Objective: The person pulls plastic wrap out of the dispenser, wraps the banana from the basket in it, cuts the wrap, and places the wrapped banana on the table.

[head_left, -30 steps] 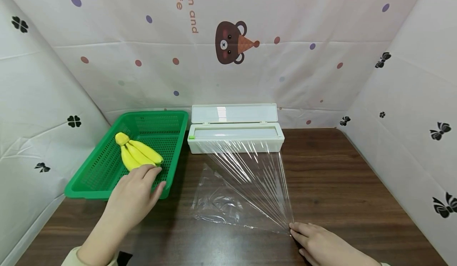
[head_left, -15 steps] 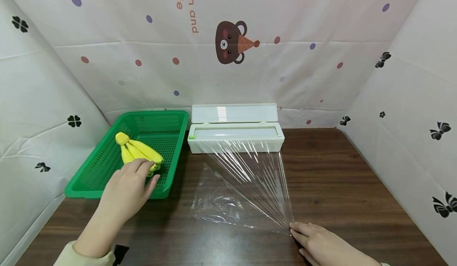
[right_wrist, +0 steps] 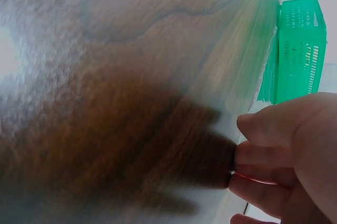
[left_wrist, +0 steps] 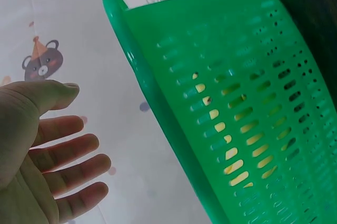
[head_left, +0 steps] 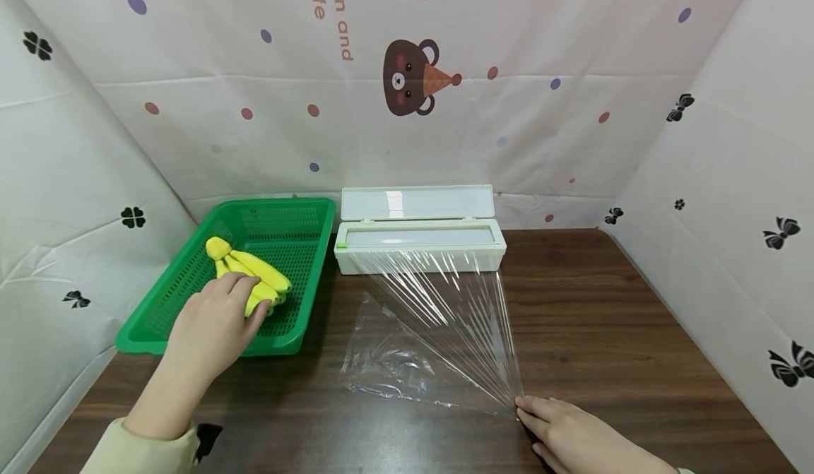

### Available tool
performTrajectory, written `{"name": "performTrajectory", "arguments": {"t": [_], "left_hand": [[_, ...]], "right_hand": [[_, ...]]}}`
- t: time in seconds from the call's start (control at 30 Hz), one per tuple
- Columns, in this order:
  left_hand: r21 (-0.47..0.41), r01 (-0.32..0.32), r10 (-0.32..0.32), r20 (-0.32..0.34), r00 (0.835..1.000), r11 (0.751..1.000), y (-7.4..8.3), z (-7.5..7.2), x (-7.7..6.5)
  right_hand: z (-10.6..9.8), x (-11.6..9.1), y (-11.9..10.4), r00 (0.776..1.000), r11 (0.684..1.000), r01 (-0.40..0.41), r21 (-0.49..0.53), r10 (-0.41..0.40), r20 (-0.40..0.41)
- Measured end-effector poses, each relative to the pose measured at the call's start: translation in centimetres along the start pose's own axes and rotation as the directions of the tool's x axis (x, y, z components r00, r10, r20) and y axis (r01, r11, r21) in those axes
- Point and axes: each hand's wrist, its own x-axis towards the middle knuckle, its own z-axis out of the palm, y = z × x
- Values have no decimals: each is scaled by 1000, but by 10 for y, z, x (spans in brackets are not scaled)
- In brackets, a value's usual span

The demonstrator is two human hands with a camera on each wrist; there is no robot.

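A bunch of yellow bananas (head_left: 257, 269) lies in the green basket (head_left: 314, 265) at left. My left hand (head_left: 213, 315) hovers over the basket's near side and partly hides the bananas in the head view. In the left wrist view its fingers (left_wrist: 79, 174) are spread apart and hold nothing. A white cling film dispenser (head_left: 420, 258) stands at the back with its lid up. Clear cling film (head_left: 439, 340) stretches from it toward me, pulled into creases. At the film's near right corner my right hand (head_left: 572, 435) pinches it low at the table.
The brown wooden table (head_left: 610, 326) runs between patterned cloth walls (head_left: 540, 142). The basket stands close to the dispenser's left end. The film covers the table's middle.
My left hand has drawn left and slightly back toward me, uncovering more of the bananas' tips. The right hand and the film have stayed put.
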Motion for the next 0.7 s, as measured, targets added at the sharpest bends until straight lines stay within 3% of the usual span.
{"name": "performTrajectory", "arguments": {"t": [0.7], "left_hand": [[29, 97, -99, 71, 993, 995, -17, -3, 9]], "right_hand": [[1, 2, 0, 999, 1000, -10, 17, 9, 44]]}}
